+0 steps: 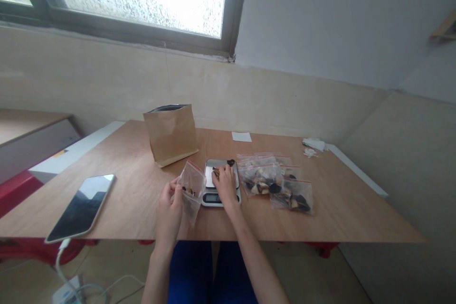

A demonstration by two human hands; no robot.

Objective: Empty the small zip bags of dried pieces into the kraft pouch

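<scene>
My left hand [171, 199] is closed on the edge of a clear zip bag [192, 183] with a red seal line. A few dark and pale dried pieces lie inside that bag, which leans against the left side of a kitchen scale [210, 166]. Over the scale's metal plate, my right hand [225, 183] has its fingers curled down around some brown dried pieces [215, 171]. Another dark dried piece [231, 162] rests at the plate's far right corner. The scale's display [211, 197] is too small to read.
Several filled zip bags [263, 175] are piled right of the scale. A brown paper pouch [171, 135] stands open at the back left. A phone [81, 206] with a white cable [62, 256] lies at left. White paper [242, 137] and crumpled white plastic [314, 144] lie farther back.
</scene>
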